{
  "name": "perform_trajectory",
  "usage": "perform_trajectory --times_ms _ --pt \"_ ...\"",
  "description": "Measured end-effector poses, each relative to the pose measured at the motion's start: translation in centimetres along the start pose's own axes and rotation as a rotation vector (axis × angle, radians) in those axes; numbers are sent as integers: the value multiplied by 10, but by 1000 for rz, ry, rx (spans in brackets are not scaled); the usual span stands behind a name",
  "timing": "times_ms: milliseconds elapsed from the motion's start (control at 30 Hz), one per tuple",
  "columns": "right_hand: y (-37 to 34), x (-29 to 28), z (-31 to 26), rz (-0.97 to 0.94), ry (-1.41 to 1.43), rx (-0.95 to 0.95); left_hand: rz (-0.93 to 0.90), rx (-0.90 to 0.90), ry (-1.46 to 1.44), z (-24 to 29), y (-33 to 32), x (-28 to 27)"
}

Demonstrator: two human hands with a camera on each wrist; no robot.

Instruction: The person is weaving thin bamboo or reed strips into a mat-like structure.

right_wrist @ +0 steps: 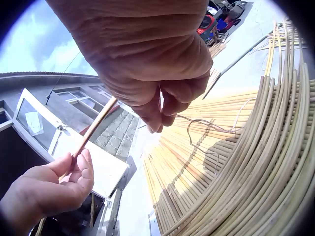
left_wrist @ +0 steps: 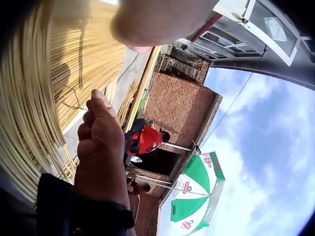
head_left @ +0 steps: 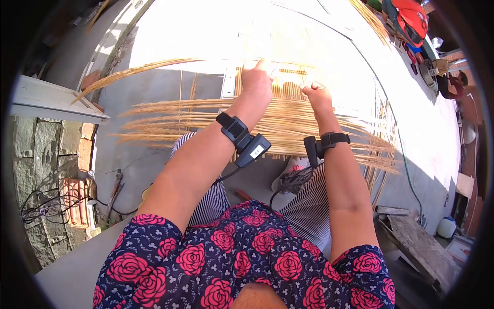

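Observation:
My left hand point(head_left: 257, 85) is raised above the far side of the laid reeds point(head_left: 288, 121), its fingers curled round a long thin reed stalk point(head_left: 131, 71). The right wrist view shows that stalk point(right_wrist: 94, 125) between the left hand's point(right_wrist: 56, 189) thumb and fingers. To its right, my right hand point(head_left: 319, 98) pinches a thin dark cord point(right_wrist: 197, 123) between thumb and fingertips. The cord hangs in a loose loop over the reed mat point(right_wrist: 197, 167). In the left wrist view the right hand point(left_wrist: 101, 147) holds the cord point(left_wrist: 71, 105) beside the reeds point(left_wrist: 29, 73).
A white frame point(head_left: 51, 100) stands at the left. Loose reeds point(head_left: 370, 20) lie at the far right, near a person in red point(left_wrist: 147, 140). A dark hose point(head_left: 381, 85) crosses the ground at the right, and boards point(head_left: 417, 242) lie at the lower right.

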State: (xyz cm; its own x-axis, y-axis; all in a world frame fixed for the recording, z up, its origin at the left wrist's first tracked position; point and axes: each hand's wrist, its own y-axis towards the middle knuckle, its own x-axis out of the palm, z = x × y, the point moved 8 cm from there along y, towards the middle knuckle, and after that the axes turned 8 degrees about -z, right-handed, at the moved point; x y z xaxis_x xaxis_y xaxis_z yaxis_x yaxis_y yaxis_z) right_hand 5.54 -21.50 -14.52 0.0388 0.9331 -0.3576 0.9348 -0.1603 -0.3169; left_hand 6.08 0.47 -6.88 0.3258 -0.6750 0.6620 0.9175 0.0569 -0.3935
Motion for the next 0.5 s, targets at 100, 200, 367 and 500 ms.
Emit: perform_trajectory --times_ms 100,200,367,500 --pt "-50 -10 -39 -153 162 76 -68 -17 -33 -6 -1 6" --pt "-59 -7 -43 -181 564 87 -123 32 -51 -6 2 7" --pt "-46 4 -37 24 1112 110 -186 22 -60 -4 -7 12" --pt "-49 11 -55 8 1260 -64 -254 37 -100 -6 -2 15"
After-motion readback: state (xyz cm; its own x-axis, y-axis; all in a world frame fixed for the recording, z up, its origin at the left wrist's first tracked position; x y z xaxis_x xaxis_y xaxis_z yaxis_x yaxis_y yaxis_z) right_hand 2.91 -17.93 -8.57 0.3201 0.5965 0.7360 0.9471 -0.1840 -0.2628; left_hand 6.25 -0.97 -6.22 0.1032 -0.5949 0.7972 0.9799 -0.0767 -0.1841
